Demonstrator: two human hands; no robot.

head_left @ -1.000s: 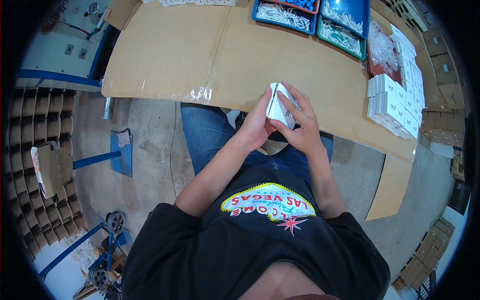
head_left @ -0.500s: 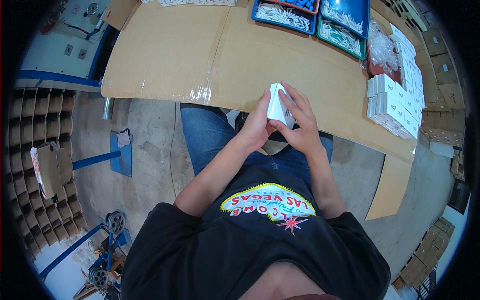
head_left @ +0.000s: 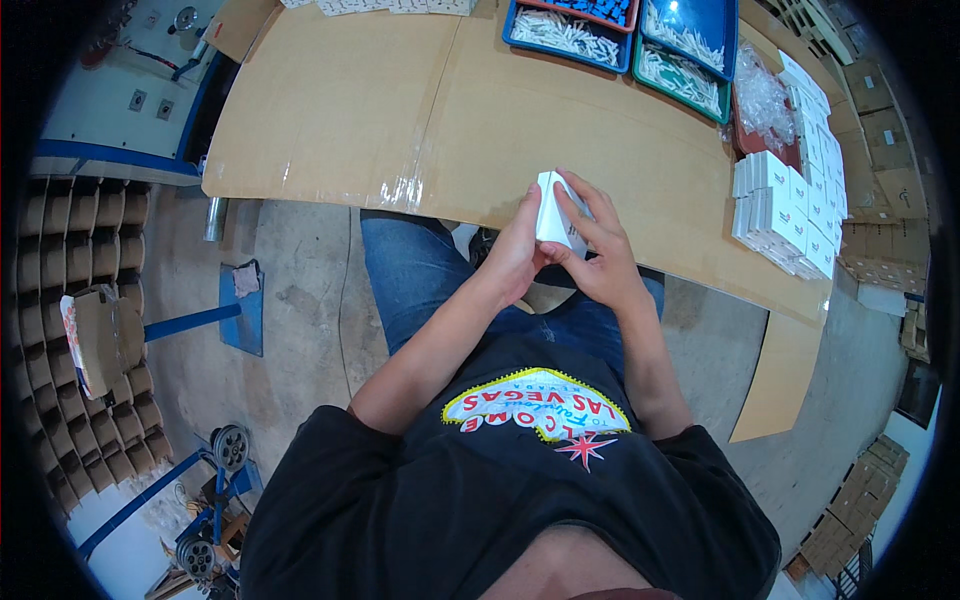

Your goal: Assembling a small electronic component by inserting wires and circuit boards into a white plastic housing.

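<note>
A small white box (head_left: pixel 553 219) is held upright between my two hands at the near edge of the cardboard-covered table (head_left: pixel 500 140). My left hand (head_left: pixel 515 250) is closed along its left side. My right hand (head_left: pixel 600 245) wraps the right side, with fingers over the upper part and the thumb low on the near face. Part of the box is hidden behind the right fingers, and I cannot tell whether its far end is open.
White boxes (head_left: pixel 785 215) stand stacked at the table's right edge. Behind them a red tray (head_left: pixel 783 150) holds clear plastic bags (head_left: pixel 765 95). At the back, a blue tray (head_left: pixel 565 35) and a green tray (head_left: pixel 683 82) hold small white pieces. A shelf of cardboard compartments (head_left: pixel 70 240) stands left.
Both hands and the white box have stayed nearly in place. The right hand's fingers have shifted slightly left and down with the box.
</note>
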